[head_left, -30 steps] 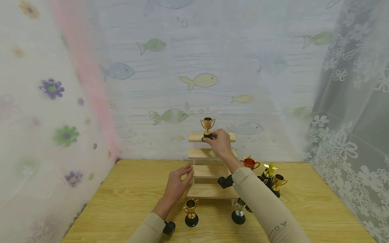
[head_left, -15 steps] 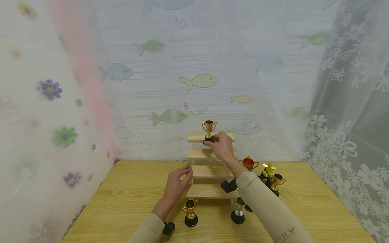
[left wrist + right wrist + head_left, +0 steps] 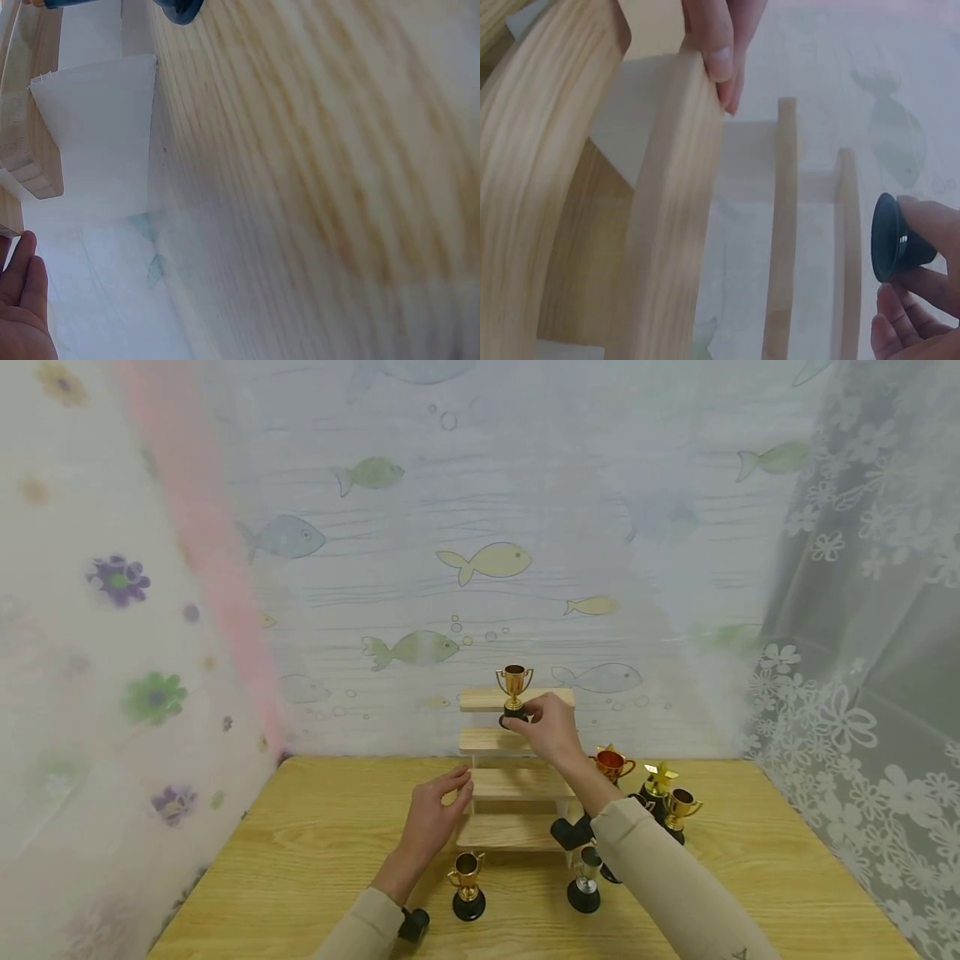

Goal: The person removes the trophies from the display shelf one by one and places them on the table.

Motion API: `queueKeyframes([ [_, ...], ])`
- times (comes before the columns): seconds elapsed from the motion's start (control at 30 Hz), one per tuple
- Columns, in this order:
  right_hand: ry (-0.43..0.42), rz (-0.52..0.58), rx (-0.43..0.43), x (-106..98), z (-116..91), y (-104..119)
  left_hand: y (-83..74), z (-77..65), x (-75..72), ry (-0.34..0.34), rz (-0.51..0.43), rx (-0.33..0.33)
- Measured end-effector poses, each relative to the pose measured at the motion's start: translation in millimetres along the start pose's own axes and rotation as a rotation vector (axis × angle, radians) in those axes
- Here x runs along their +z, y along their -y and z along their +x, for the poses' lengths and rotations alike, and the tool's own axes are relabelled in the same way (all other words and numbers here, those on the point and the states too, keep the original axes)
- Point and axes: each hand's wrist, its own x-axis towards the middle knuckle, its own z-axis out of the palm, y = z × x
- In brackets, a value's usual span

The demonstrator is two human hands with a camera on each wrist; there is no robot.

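Observation:
My right hand (image 3: pixel 553 727) pinches the black base of a small gold trophy cup (image 3: pixel 513 681) by thumb and fingers. The cup is upright and overlaps the front of the top tier in the head view. In the right wrist view its flared black base (image 3: pixel 900 240) is beside the uppermost board. My left hand (image 3: pixel 435 810) reaches the left end of a lower tier of the wooden stepped stand (image 3: pixel 517 833). Its fingers are mostly straight, with fingertips right at the board's end, as the left wrist view also shows near the fingers (image 3: pixel 30 281).
One gold cup (image 3: pixel 468 887) and one silver cup (image 3: pixel 584 881) stand before the stand. To the right are a red-bowled trophy (image 3: pixel 611 763), a star trophy (image 3: pixel 660 781) and another gold cup (image 3: pixel 679 814). A fish-patterned curtain (image 3: pixel 487 485) hangs behind the table (image 3: pixel 315 835).
My right hand has brought the gold cup lower and off the top tier, toward the front of the stand. The left hand keeps its place at the board's end.

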Motion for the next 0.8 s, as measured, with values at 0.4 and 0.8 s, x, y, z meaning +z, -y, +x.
queueKeyframes([
  [0.4, 0.011, 0.026, 0.006, 5, -18, -2, -0.5, 1.0, -1.1, -0.001, -0.005, 0.011],
  [0.8, 0.035, 0.012, 0.030, 13, -28, -12, -1.7, 0.6, -1.2, 0.009, -0.002, -0.004],
])
